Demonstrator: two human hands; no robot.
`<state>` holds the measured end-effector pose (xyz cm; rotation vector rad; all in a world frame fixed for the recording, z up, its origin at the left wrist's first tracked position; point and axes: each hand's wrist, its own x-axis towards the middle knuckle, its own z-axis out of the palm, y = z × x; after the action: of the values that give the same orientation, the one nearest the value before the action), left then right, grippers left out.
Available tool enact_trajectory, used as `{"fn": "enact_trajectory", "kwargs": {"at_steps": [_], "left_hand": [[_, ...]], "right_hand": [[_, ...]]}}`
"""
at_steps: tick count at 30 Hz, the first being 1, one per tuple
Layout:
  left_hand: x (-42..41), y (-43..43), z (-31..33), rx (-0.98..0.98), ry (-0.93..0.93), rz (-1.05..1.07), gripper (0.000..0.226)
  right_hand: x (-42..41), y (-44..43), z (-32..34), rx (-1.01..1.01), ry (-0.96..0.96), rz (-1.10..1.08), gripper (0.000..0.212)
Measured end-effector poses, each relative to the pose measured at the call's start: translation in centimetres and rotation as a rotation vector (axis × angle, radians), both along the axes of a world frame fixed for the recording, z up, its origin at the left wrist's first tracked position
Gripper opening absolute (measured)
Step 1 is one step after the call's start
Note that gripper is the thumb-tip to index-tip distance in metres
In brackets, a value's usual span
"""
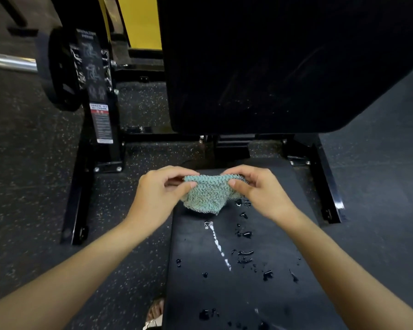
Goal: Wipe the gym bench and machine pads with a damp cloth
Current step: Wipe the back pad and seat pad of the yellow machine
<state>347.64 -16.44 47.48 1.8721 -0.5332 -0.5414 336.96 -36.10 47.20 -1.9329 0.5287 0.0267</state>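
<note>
Water drops (244, 234) dot the black seat (260, 301). Above it, the left hand (157, 194) and right hand (260, 189) each pinch a side of the green cloth (209, 191). Its bottom edge may touch the seat. A big back pad (272, 67) stands behind.

Surface (260, 294): black padding, matt and smooth, probably vinyl, carrying glossy water beads (244, 234). Cloth (206, 194) over its far end: teal textile with a coarse looped weave. Back pad (272, 67) beyond the surface: black, matt. Frame (79, 198) left of the surface: glossy black painted metal. Floor (34, 163) around the surface: speckled, grainy, matt.
</note>
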Motion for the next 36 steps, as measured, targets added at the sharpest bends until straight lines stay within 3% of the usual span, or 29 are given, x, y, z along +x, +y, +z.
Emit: {"fn": "enact_trajectory", "kwargs": {"at_steps": [4, 10, 14, 16, 23, 29, 36], "left_hand": [[0.8, -1.4, -2.0, -0.003, -0.015, 0.076, 0.027], [2.0, -3.4, -4.2, -0.039, -0.133, 0.148, 0.029], [0.0, -2.0, -8.3, 0.145, -0.371, 0.021, 0.031], [-1.5, -0.9, -9.4, 0.236, -0.387, -0.056, 0.032], [-2.5, -0.4, -11.4, 0.442, -0.467, -0.109, 0.055], [-3.9, -0.5, -13.8, 0.63, -0.497, -0.128, 0.062], [-4.2, -0.6, -15.1, 0.637, -0.52, -0.102, 0.064]], "right_hand": [[1.7, -0.7, -1.5, 0.002, -0.017, -0.019, 0.022], [4.1, -2.3, -2.8, -0.155, -0.102, -0.027, 0.026], [1.8, -2.3, -5.6, -0.32, -0.006, 0.185, 0.024], [0.0, -1.8, -7.1, -0.425, 0.026, 0.302, 0.023], [1.6, 0.2, -9.2, -0.523, -0.096, 0.195, 0.042], [3.8, 3.6, -11.4, -0.698, 0.042, 0.405, 0.061], [4.5, 3.9, -12.8, -0.816, 0.135, 0.415, 0.064]]}}
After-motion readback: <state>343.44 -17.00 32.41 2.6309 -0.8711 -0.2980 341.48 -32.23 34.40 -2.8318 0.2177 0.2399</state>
